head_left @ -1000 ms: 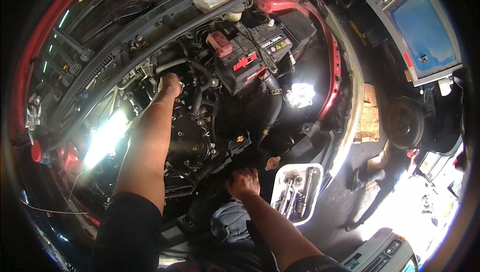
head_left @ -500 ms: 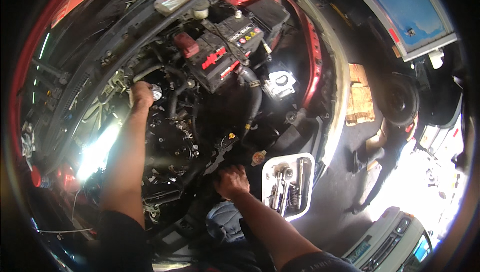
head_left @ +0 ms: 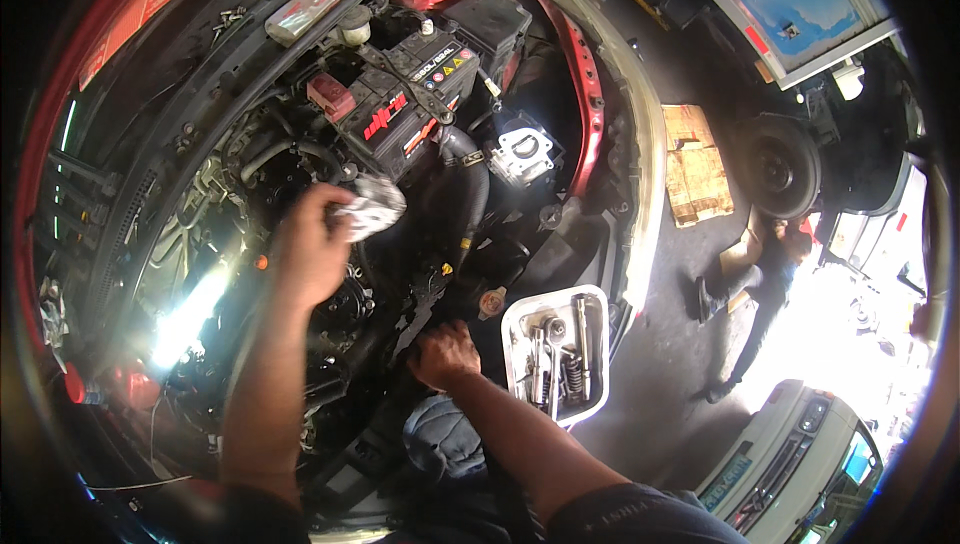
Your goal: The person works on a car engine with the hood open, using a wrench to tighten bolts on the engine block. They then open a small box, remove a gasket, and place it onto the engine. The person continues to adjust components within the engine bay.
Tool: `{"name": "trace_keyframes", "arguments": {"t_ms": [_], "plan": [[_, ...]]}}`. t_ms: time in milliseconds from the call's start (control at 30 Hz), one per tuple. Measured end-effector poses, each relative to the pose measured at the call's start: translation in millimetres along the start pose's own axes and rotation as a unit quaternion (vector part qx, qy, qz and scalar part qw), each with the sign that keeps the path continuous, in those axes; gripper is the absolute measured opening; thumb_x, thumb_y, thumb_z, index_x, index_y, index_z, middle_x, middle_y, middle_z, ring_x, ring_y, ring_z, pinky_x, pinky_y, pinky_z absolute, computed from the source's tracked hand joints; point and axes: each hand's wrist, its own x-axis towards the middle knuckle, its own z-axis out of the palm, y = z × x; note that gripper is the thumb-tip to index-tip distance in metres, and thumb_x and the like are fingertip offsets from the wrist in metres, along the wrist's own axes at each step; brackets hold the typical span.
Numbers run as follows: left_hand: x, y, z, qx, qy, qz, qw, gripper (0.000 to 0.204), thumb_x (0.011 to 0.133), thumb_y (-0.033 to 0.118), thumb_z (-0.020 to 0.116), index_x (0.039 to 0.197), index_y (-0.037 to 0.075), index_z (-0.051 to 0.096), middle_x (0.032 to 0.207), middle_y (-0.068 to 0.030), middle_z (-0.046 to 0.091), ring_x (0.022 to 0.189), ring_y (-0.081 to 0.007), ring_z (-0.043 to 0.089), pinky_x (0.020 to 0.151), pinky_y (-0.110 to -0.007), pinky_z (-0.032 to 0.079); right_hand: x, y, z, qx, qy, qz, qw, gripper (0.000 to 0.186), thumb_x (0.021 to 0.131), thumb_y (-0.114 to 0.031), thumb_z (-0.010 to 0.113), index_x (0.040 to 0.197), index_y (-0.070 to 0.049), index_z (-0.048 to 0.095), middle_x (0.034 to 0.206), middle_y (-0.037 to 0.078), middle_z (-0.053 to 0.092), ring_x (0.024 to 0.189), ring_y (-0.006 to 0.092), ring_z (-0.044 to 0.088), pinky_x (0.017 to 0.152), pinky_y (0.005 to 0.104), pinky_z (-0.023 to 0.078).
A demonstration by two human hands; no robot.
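My left hand (head_left: 315, 244) is closed on a pale crumpled rag (head_left: 372, 206), blurred by motion, above the dark engine (head_left: 350, 309) in an open red-bodied car. My right hand (head_left: 445, 354) rests with curled fingers on the dark front panel (head_left: 410, 329). To its right sits a white tray (head_left: 598, 354) of wrenches, sockets and a spring. A battery (head_left: 395, 114) with a red terminal cover lies beyond my hands, beside a bright metal housing (head_left: 525, 159). A glaring work light (head_left: 190, 314) is left of my left arm.
A blue cap (head_left: 440, 434) lies below my right wrist. On the floor at right are cardboard (head_left: 695, 164), a tyre (head_left: 775, 169) and another person's legs (head_left: 740, 284). A pale vehicle (head_left: 780, 454) stands lower right, a blue-panelled metal frame (head_left: 790, 4) upper right.
My left hand has come out from among the hoses toward me, now showing the pale rag. The view has shifted and turned slightly; my right hand stays on the front panel.
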Motion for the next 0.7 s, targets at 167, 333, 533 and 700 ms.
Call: {"name": "trace_keyframes", "arguments": {"t_ms": [167,333,533,700], "plan": [[31,-35,132,0.027,0.009,-0.036,0.999,0.021,0.084,0.001,0.069,0.104,0.005,0.064,0.102,-0.0173,0.069,0.099,-0.0350,0.067,0.088,-0.041,0.052,3,4,2,0.006,-0.033,0.004,0.999,0.040,0.084,-0.041,0.066,0.106,-0.008,0.072,0.114,0.013,0.069,0.122,0.0291,0.055,0.114,0.0478,0.029],[76,-76,207,-0.014,0.018,-0.024,0.999,0.016,0.078,-0.003,0.069,0.093,0.003,0.068,0.096,-0.0182,0.069,0.094,-0.0343,0.068,0.084,-0.042,0.054,4,8,7,0.023,-0.033,0.003,0.999,0.040,0.085,-0.039,0.064,0.109,-0.008,0.071,0.115,0.014,0.068,0.121,0.0289,0.055,0.115,0.0482,0.028],[72,-75,235,0.040,-0.014,-0.005,0.999,0.016,0.077,0.000,0.070,0.091,0.006,0.072,0.095,-0.0165,0.071,0.093,-0.0351,0.069,0.084,-0.041,0.055,5,9,6,0.035,-0.029,-0.010,0.999,0.035,0.086,-0.037,0.062,0.102,-0.007,0.073,0.110,0.015,0.069,0.119,0.0287,0.056,0.112,0.0475,0.032],[61,-66,254,-0.038,0.007,-0.096,0.995,0.023,0.088,0.006,0.063,0.110,0.003,0.070,0.112,-0.0194,0.070,0.109,-0.0349,0.066,0.095,-0.041,0.052,6,7,3,0.021,-0.023,-0.007,1.000,0.035,0.087,-0.037,0.061,0.099,-0.005,0.073,0.107,0.015,0.069,0.116,0.0284,0.058,0.111,0.0465,0.032]]}}
